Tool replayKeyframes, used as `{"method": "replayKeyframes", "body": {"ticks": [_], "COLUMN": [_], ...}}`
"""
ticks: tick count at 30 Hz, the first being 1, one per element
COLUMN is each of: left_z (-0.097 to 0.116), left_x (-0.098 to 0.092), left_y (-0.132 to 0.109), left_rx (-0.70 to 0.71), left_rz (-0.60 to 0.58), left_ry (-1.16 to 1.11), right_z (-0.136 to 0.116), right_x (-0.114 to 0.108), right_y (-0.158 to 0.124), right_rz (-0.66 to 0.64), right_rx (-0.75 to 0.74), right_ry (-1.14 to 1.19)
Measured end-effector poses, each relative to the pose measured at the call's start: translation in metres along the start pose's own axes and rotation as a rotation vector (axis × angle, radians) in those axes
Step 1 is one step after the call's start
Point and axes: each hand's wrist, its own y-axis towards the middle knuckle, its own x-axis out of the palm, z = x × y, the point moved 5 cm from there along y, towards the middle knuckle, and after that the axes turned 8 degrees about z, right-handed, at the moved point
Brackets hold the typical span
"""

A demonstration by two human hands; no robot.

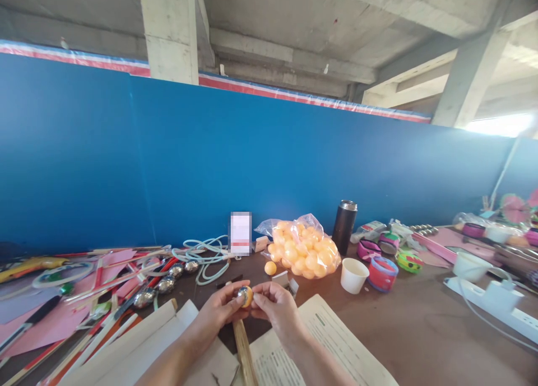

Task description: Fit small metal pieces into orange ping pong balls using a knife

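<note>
My left hand (pixel 219 310) is closed around a small orange ping-pong ball (pixel 245 297), whose left side looks silvery and dark. My right hand (pixel 278 307) meets the ball from the right, thumb and fingertips pinched together at its edge; whether something tiny is between them is too small to make out. Below the hands, a wooden handle (pixel 244 349) lies on the table, its far end hidden. Printed paper sheets (pixel 332 341) spread under my right forearm, and a pale sheet (pixel 138 347) is under the left. One loose orange ball (pixel 270 268) rests just beyond.
Behind the hands sits a clear bag of orange balls (pixel 305 251), beside a black bottle (pixel 345 226) and a white paper cup (pixel 354 275). Pens, sticks and pink paper (pixel 63 324) clutter the left. A white power strip (pixel 496 302) lies right. A blue partition (pixel 269 156) stands behind.
</note>
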Motion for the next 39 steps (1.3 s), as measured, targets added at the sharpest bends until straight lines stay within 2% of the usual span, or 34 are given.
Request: {"method": "replayKeyframes", "body": {"ticks": [13,20,26,39], "left_z": [-0.0042,-0.0011,-0.0027,0.001], "left_x": [-0.0021,-0.0018,-0.0023,0.0008], "left_y": [0.0023,0.0012,0.0036,0.0022], "left_rx": [0.02,0.018,0.049,0.056], "left_rz": [-0.034,-0.006,-0.041,-0.068], "left_ry": [0.014,0.076,0.106,0.166], "right_z": [-0.0029,-0.0022,-0.0039,-0.0011], "right_x": [-0.0006,-0.0024,-0.0019,-0.0021], "right_y": [-0.0034,-0.0028,-0.003,-0.007], "right_rz": [0.019,0.026,0.004,-0.038], "right_rx": [0.002,0.002,0.001,0.15], "right_ry": [-0.045,-0.117,-0.131,-0.03]}}
